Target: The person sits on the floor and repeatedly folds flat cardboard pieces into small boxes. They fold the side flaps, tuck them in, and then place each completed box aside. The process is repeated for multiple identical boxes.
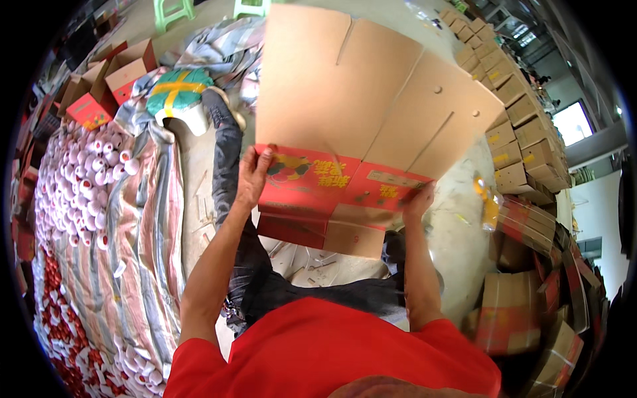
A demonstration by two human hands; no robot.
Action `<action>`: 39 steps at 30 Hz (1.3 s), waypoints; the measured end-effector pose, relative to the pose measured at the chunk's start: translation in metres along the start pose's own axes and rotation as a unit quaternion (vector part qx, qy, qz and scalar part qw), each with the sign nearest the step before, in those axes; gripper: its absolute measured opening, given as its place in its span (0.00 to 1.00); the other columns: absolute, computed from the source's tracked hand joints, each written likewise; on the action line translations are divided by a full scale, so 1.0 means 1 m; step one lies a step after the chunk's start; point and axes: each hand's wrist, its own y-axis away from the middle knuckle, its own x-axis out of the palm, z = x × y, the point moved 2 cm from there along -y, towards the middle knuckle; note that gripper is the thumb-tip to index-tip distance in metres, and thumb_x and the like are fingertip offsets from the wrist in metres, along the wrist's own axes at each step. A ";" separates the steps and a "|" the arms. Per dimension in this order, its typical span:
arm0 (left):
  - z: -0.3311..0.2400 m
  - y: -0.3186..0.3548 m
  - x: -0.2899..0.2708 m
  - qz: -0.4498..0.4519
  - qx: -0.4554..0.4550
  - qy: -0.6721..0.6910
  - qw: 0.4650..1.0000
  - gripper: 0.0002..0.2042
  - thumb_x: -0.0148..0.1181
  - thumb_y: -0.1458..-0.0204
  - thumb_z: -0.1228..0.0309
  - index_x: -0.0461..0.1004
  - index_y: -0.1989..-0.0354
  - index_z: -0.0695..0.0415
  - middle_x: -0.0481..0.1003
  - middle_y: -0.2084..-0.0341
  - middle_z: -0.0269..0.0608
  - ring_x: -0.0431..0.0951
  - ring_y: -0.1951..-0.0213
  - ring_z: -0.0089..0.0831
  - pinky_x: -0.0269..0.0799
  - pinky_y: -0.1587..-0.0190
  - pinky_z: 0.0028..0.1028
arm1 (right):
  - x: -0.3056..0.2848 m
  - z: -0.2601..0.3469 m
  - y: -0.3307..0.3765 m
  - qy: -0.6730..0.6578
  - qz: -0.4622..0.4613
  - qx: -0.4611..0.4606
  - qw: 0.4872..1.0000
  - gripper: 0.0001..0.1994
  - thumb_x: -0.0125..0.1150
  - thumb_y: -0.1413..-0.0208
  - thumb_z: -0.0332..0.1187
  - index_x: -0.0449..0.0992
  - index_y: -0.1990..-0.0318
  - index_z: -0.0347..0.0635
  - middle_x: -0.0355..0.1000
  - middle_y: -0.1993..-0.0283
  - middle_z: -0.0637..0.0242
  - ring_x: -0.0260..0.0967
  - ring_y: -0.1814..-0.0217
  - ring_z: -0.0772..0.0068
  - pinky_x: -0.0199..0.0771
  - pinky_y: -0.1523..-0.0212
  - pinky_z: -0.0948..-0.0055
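A large cardboard carton point(318, 93), brown on its upper panels with a red printed band lower down, is held up in front of me, partly folded out. Its left edge is gripped by my left hand point(255, 174), thumb on the printed red face. At the lower right corner, my right hand point(418, 201) grips the carton's edge; motion blurs it a little and some fingers are hidden behind the board. Small flaps point(355, 232) hang from the carton's bottom, above my legs.
To the left, fruit in white foam nets point(79, 179) lies heaped beside a striped cloth point(142, 252). Open red-and-brown boxes point(129, 69) and a stool with a taped green cushion point(178, 93) stand beyond. Flat carton bundles point(511, 305) lie at right; stacked boxes point(514, 106) line the far right.
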 end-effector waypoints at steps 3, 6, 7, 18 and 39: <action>-0.083 -0.015 -0.005 0.014 0.049 0.010 0.999 0.18 0.51 0.27 0.58 0.75 0.46 0.63 0.78 0.57 0.36 0.75 0.54 0.25 0.72 0.47 0.28 | 0.042 0.055 0.007 0.008 0.040 -0.055 0.998 0.29 0.39 0.22 0.57 0.72 0.40 0.37 0.72 0.42 0.64 0.67 0.41 0.71 0.68 0.38 0.66; -0.144 0.006 -0.007 0.011 0.150 -0.036 0.988 0.20 0.49 0.27 0.60 0.74 0.42 0.65 0.78 0.52 0.40 0.75 0.49 0.29 0.69 0.42 0.32 | 0.060 0.111 0.007 -0.027 0.013 -0.128 0.991 0.34 0.34 0.23 0.59 0.64 0.30 0.38 0.66 0.30 0.60 0.60 0.27 0.66 0.56 0.26 0.63; -0.154 0.013 -0.016 0.030 0.176 -0.057 0.982 0.19 0.48 0.27 0.61 0.74 0.41 0.66 0.79 0.51 0.42 0.75 0.47 0.30 0.68 0.41 0.32 | 0.073 0.132 0.013 -0.075 0.049 -0.121 0.989 0.40 0.33 0.25 0.65 0.51 0.21 0.39 0.53 0.20 0.58 0.47 0.18 0.60 0.40 0.19 0.60; -0.245 0.057 -0.006 0.436 0.038 -0.005 0.899 0.58 0.51 0.48 0.22 0.61 0.25 0.65 0.69 0.32 0.61 0.67 0.30 0.53 0.57 0.27 0.48 | 0.074 0.231 0.010 -0.152 -0.055 -0.020 0.987 0.46 0.44 0.35 0.71 0.54 0.23 0.41 0.54 0.24 0.52 0.50 0.23 0.55 0.48 0.23 0.51; -0.263 0.051 0.109 0.487 0.363 0.097 0.788 0.19 0.59 0.42 0.54 0.67 0.74 0.57 0.72 0.72 0.40 0.79 0.56 0.51 0.67 0.39 0.55 | 0.068 0.217 0.004 -0.148 0.058 -0.152 0.975 0.26 0.40 0.23 0.47 0.59 0.28 0.38 0.69 0.47 0.65 0.69 0.47 0.75 0.76 0.47 0.69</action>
